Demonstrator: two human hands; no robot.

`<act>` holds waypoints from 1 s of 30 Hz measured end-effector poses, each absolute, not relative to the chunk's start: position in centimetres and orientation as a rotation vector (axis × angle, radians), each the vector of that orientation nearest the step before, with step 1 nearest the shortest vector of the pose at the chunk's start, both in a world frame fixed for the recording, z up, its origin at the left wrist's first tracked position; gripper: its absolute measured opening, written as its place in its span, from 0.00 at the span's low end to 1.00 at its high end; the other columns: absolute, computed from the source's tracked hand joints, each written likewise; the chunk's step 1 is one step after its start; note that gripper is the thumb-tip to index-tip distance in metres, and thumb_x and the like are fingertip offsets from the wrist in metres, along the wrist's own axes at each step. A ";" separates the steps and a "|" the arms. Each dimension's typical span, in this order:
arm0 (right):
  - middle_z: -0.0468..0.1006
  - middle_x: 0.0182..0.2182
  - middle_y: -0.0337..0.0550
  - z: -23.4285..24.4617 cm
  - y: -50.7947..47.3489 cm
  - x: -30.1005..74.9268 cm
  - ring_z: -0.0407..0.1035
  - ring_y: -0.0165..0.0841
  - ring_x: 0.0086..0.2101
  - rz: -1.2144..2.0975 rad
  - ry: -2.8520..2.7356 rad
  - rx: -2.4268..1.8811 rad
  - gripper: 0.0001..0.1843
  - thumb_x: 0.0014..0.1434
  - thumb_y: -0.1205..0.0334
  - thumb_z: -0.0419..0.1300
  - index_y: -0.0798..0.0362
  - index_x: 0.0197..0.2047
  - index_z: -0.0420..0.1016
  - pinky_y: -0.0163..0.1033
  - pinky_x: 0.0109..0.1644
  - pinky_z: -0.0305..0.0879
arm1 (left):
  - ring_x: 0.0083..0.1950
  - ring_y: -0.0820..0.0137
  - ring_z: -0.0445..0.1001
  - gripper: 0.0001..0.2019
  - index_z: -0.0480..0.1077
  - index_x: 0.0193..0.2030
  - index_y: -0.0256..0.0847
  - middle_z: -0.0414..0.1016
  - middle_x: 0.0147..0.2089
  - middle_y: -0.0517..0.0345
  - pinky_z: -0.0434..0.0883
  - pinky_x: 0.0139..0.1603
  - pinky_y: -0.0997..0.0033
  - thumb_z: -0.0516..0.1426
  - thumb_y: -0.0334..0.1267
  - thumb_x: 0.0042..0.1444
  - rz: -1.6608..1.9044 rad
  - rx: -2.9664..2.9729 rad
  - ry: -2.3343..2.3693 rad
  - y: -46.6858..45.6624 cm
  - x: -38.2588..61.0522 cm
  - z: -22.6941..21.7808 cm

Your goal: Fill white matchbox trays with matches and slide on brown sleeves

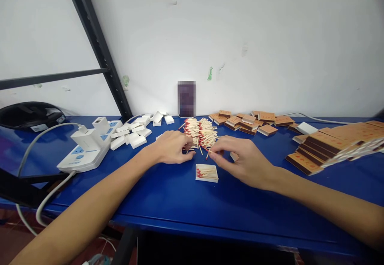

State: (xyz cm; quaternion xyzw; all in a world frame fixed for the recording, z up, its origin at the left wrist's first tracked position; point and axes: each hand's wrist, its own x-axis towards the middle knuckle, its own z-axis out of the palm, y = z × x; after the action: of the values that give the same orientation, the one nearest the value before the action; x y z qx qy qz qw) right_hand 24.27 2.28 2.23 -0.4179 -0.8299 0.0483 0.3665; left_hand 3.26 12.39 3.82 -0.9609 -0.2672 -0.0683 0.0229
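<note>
A heap of loose red-tipped matches (201,131) lies on the blue table in front of me. My left hand (174,147) is at the heap's near left edge, fingers curled, with a gap between thumb and forefinger; its other fingertips are hidden. On the right, my right hand (240,159) pinches a match (208,155) between thumb and forefinger, its red head pointing down. Just below and between the hands sits a white matchbox tray (207,179), partly filled with matches whose heads lie to the left. A small box partly shows behind my right fingers.
White empty trays (132,139) are piled at left, beside a power strip (87,155) with plugs and cables. Orange matchbox sleeves (267,117) lie scattered at back right; more are stacked (324,147) at far right. A blurred dark upright object (186,99) leans against the wall.
</note>
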 end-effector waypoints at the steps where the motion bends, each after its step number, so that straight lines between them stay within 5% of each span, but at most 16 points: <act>1: 0.76 0.31 0.42 2.0 2.1 24.2 0.68 0.33 0.33 0.082 -2.185 -1.088 0.09 0.63 0.61 0.55 0.52 0.34 0.76 0.39 0.38 0.63 | 0.27 0.69 0.65 0.13 0.67 0.28 0.40 0.71 0.26 0.58 0.51 0.26 0.69 0.54 0.47 0.56 -0.147 -2.937 -0.837 12.4 3.3 3.8; 12: 0.74 0.38 0.45 2.1 3.8 25.4 0.68 0.35 0.37 -0.014 -2.343 -1.320 0.09 0.61 0.65 0.55 0.52 0.42 0.75 0.40 0.40 0.62 | 0.25 0.70 0.65 0.04 0.68 0.31 0.40 0.70 0.25 0.61 0.53 0.26 0.70 0.54 0.35 0.55 0.051 -2.992 -0.864 11.6 3.0 4.7; 23: 0.78 0.30 0.40 1.5 3.5 24.2 0.68 0.33 0.32 0.549 -1.749 -1.107 0.12 0.60 0.52 0.61 0.52 0.34 0.79 0.38 0.36 0.62 | 0.22 0.78 0.57 0.09 0.67 0.35 0.39 0.58 0.21 0.68 0.57 0.24 0.77 0.52 0.41 0.64 -0.956 -3.446 -0.706 9.7 4.8 3.5; 30: 0.77 0.28 0.38 2.4 2.7 24.0 0.68 0.29 0.27 0.469 -1.830 -1.195 0.08 0.60 0.58 0.59 0.52 0.32 0.74 0.35 0.32 0.63 | 0.26 0.76 0.63 0.10 0.70 0.38 0.39 0.65 0.25 0.65 0.59 0.29 0.75 0.51 0.39 0.66 -0.712 -3.334 -0.536 10.5 4.6 2.8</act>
State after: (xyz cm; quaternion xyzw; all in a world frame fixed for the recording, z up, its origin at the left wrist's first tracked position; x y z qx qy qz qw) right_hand 24.04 2.74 2.45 -0.4806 -0.7362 0.1886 0.4376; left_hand 4.57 10.53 2.78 -0.9545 -0.1535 -0.2039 -0.1543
